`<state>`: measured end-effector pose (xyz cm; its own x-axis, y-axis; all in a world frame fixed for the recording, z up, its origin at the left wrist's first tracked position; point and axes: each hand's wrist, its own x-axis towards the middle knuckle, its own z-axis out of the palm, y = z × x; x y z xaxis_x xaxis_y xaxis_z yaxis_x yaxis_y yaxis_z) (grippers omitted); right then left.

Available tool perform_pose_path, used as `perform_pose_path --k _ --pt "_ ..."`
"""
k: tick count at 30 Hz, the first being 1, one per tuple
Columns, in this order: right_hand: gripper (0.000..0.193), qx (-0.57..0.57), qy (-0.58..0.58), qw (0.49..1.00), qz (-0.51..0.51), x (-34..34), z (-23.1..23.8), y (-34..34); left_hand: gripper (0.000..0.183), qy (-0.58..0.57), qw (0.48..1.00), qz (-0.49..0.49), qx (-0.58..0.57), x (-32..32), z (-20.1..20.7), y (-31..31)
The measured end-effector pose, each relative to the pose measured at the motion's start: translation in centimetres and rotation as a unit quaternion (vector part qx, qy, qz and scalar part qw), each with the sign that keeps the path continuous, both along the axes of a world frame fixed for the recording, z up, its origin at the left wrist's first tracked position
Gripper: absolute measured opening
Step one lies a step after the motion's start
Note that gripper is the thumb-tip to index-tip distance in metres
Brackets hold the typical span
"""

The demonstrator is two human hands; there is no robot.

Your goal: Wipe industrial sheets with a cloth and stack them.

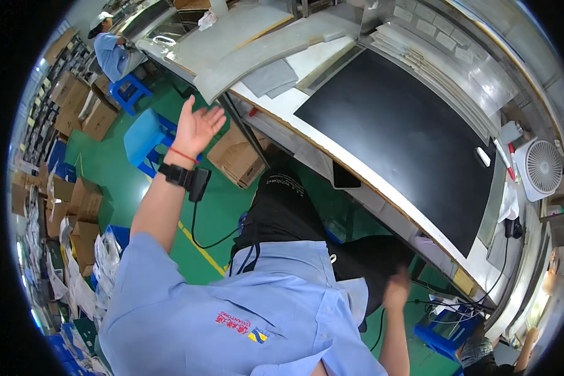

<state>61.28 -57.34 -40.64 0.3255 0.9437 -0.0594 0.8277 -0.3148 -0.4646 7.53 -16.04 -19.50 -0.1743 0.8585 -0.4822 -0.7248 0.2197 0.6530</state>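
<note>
My left hand (pixel 199 127) is raised out to the side, palm up and fingers spread, holding nothing. It is beside the table's left end, nearest a grey cloth (pixel 269 78), which lies folded on the table. A red string and a black strap with a wired box (pixel 198 183) circle that wrist. My right hand (pixel 396 289) hangs beside my thigh, below the table's front edge, smeared by motion; its fingers cannot be made out. A large black sheet (pixel 407 138) covers much of the white tabletop, with a small white object (pixel 483 156) on its right part.
A white fan (pixel 543 169) and red-and-white pens (pixel 504 160) stand at the right. Blue stools (pixel 145 138) and cardboard boxes (pixel 237 153) rest on the green floor. A person (pixel 111 53) sits at the far left; another person's arm (pixel 527 348) shows lower right.
</note>
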Motion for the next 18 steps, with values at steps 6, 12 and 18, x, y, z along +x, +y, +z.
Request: perform_pose_path --k 6,12,18 --pt "0.049 -0.018 0.050 0.995 0.083 -5.0 7.2 1.9 0.045 0.091 0.989 -0.058 0.102 -1.5 3.1 4.9" --pt "0.047 0.055 0.006 0.996 -0.074 -0.9 4.0 3.5 0.049 0.373 0.908 -0.179 0.064 -0.4 6.6 5.3" --pt "0.047 0.065 0.039 0.988 0.137 -8.2 13.3 8.7 0.049 0.522 0.832 -0.161 0.100 -0.2 7.8 5.7"
